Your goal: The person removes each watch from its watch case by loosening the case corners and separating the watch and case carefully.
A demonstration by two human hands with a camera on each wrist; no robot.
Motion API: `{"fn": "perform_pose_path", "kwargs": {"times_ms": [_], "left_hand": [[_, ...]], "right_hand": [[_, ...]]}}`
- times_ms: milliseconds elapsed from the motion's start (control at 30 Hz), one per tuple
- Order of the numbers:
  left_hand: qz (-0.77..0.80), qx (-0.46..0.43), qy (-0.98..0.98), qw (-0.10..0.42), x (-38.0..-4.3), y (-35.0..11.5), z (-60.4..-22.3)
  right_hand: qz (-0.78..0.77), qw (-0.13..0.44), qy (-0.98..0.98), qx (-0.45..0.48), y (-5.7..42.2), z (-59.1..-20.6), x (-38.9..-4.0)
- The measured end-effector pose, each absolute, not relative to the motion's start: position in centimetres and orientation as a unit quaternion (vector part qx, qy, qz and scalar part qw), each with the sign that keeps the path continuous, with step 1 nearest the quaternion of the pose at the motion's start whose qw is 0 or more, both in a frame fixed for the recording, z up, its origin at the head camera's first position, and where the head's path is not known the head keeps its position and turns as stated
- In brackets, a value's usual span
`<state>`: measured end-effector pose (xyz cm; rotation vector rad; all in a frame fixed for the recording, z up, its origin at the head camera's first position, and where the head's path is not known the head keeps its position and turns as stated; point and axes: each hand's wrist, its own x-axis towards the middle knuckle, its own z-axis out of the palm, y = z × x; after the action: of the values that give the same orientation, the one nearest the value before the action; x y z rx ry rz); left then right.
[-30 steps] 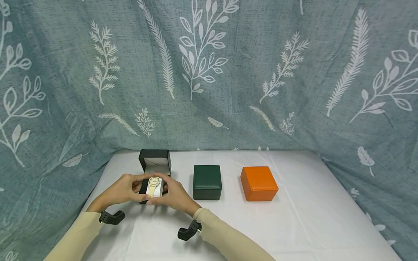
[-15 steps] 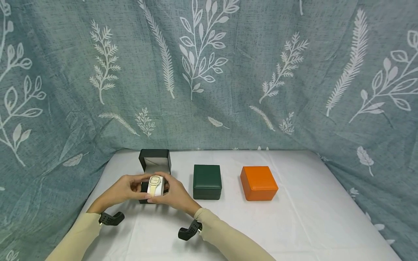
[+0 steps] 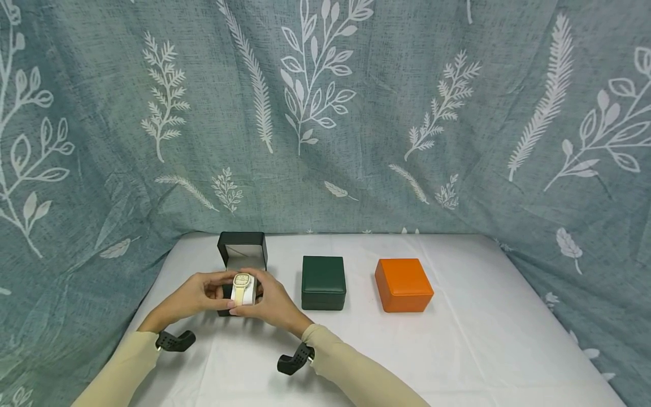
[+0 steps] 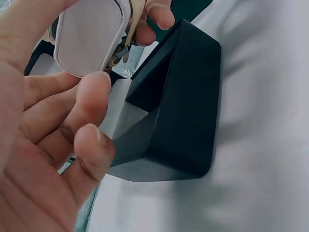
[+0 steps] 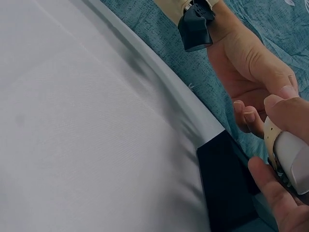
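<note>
A wristwatch (image 3: 241, 280) with a pale yellow strap is wrapped round a white watch cushion (image 3: 250, 295). My left hand (image 3: 195, 293) holds it from the left, thumb in front and fingers behind. From the other side my right hand (image 3: 273, 298) grips it between thumb and fingers. Between both hands, the watch faces up and toward me, over the raised-lid black watch box (image 3: 242, 238). In the left wrist view, the cushion's rounded end (image 4: 89, 36) shows above the box's hollow base (image 4: 190, 101). The strap's holes (image 5: 271, 137) show in the right wrist view.
A closed dark green box (image 3: 323, 282) stands to the right of the black one. Farther right is a closed orange box (image 3: 404, 285). All rest on a white-covered table (image 3: 488, 328), backed by a leaf-patterned curtain (image 3: 376, 141).
Both hands have shifted the watch and its cushion very slightly up and to the right. Their hold is the same, and the boxes have stayed put.
</note>
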<state>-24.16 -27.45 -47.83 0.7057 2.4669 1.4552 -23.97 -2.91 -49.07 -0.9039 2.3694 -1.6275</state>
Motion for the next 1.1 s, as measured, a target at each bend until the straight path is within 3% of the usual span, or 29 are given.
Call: {"fn": "perform_pose_path", "kwargs": {"times_ms": [1100], "left_hand": [[0.473,0.23,0.846,0.085,-24.06,-27.64,-47.22]], "right_hand": [[-0.608,0.114,0.735,-0.279,-2.11,-49.88,-24.18]]}}
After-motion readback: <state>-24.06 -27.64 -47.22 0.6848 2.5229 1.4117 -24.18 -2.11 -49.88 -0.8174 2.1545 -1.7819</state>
